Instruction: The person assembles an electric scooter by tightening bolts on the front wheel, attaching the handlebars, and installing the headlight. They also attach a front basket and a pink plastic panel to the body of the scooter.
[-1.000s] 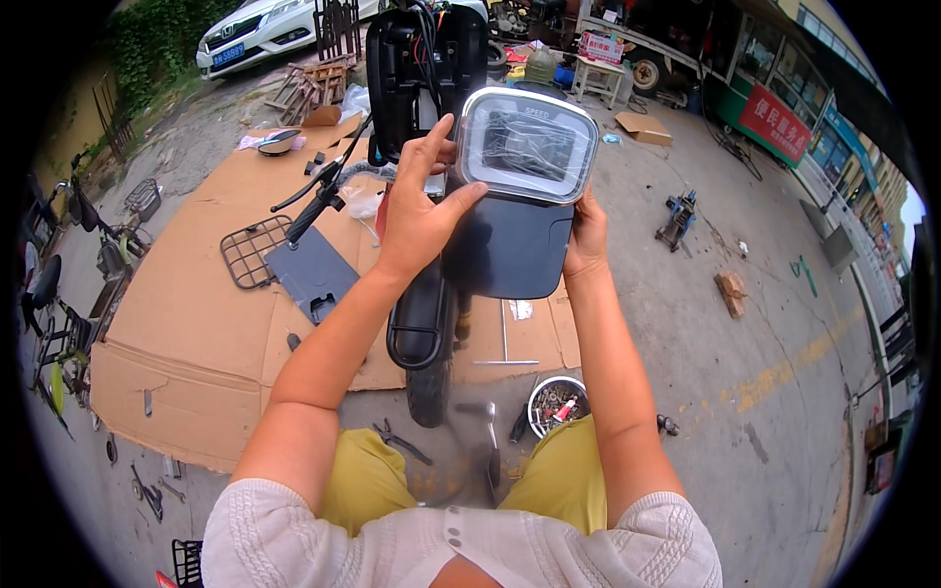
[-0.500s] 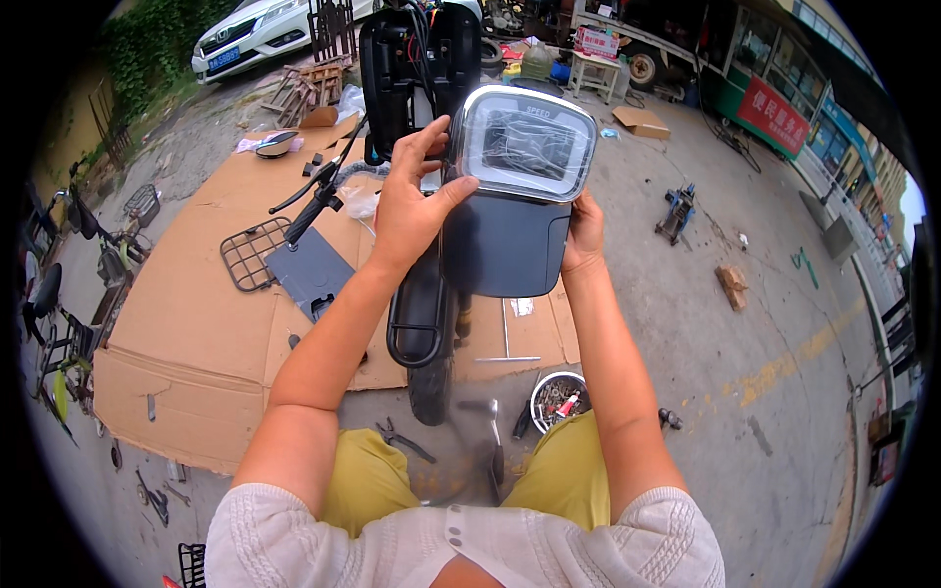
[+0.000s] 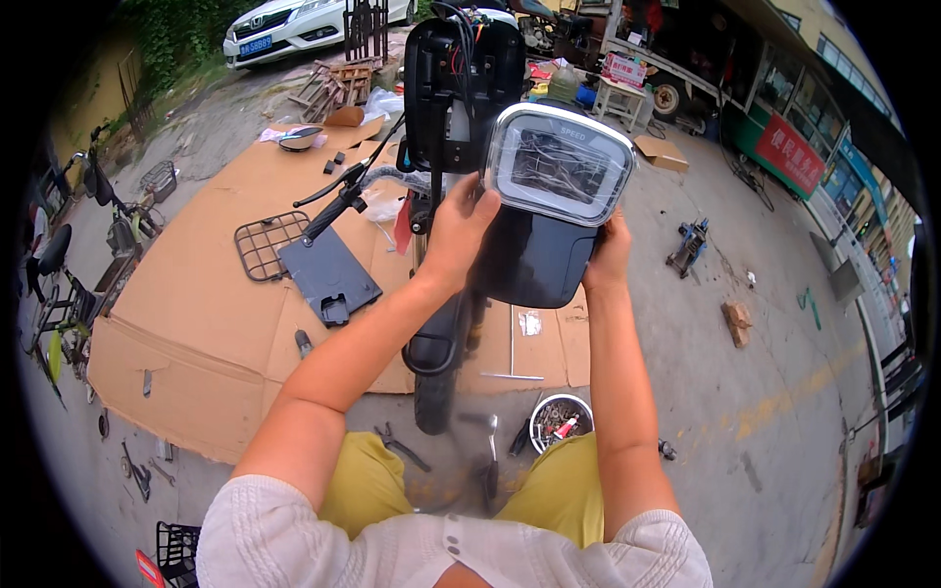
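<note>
A single head-worn fisheye camera is looking forward and down from above the person's chest, over both forearms, which are entering from the lower edge. It is sitting close to the raised dashboard panel [image 3: 554,211], while the cardboard sheet [image 3: 196,314] and concrete yard are bending away toward the dark round rim.

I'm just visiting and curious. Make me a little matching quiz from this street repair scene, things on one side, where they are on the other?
Things:
1. dashboard housing
2. wire basket
3. metal bowl
4. white car

Places:
A. far back, upper left
B. on the ground by the right knee
C. between left hand and right hand
D. flat on the cardboard

Pairs: 1-C, 2-D, 3-B, 4-A
</note>
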Action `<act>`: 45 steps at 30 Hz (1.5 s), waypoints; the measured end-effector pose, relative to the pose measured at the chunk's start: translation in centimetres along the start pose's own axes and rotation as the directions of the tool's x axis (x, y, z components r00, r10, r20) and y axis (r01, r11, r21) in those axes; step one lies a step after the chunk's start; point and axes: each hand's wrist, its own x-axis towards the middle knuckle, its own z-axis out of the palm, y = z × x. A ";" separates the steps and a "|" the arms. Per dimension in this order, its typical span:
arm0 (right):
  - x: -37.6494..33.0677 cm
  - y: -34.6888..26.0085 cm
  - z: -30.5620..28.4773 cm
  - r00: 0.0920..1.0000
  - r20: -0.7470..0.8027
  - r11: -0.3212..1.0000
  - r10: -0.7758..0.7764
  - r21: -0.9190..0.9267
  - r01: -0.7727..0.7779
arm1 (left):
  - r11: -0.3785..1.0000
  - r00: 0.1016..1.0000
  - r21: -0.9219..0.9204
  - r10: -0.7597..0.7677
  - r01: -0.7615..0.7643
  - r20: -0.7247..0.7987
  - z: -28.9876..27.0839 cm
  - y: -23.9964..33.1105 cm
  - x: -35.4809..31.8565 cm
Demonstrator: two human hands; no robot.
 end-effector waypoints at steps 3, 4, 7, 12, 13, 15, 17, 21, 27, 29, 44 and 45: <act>0.5 0.4 2.4 0.988 -0.035 0.969 -0.153 -0.204 0.143 | 0.984 0.986 0.082 0.161 -0.158 -0.040 -0.9 0.3 0.9; 1.0 1.0 2.5 0.968 -0.028 0.925 -0.249 -0.305 0.229 | 0.973 0.977 0.110 0.207 -0.201 -0.047 -1.2 0.5 1.1; 2.6 2.9 4.2 0.867 -0.054 0.693 -0.496 -0.626 0.357 | 0.909 0.922 0.167 0.387 -0.382 0.004 -2.8 1.6 2.2; 6.7 3.5 9.0 0.847 0.093 0.581 -0.523 -0.689 0.434 | 0.694 0.799 0.528 0.599 -0.490 -0.046 -6.3 3.5 5.6; 7.0 3.4 10.7 0.849 0.100 0.574 -0.519 -0.695 0.433 | 0.706 0.801 0.510 0.596 -0.491 -0.055 -6.5 4.0 6.0; 8.8 4.1 11.6 0.789 0.136 0.435 -0.599 -0.772 0.464 | 0.734 0.806 0.468 0.588 -0.493 -0.073 -6.7 4.9 7.0; 10.1 4.5 12.8 0.777 0.121 0.421 -0.618 -0.783 0.457 | 0.735 0.828 0.484 0.560 -0.475 -0.038 -8.8 4.4 9.0; 12.7 4.7 11.9 0.796 0.067 0.426 -0.602 -0.816 0.391 | 0.764 0.876 0.521 0.478 -0.381 -0.061 -8.4 4.4 10.6; 14.6 5.3 10.9 0.756 0.132 0.380 -0.641 -0.801 0.462 | 0.723 0.843 0.524 0.538 -0.451 -0.017 -8.5 3.6 13.0; 14.5 4.9 11.0 0.792 0.158 0.408 -0.590 -0.788 0.461 | 0.697 0.818 0.516 0.576 -0.498 0.012 -9.3 3.2 13.8; 16.7 5.5 9.0 0.630 0.295 0.178 -0.718 -0.798 0.576 | 0.675 0.812 0.515 0.578 -0.529 0.076 -10.0 1.8 14.8; 16.5 5.6 9.1 0.634 0.280 0.204 -0.721 -0.789 0.580 | 0.661 0.802 0.517 0.590 -0.544 0.090 -9.9 1.8 14.7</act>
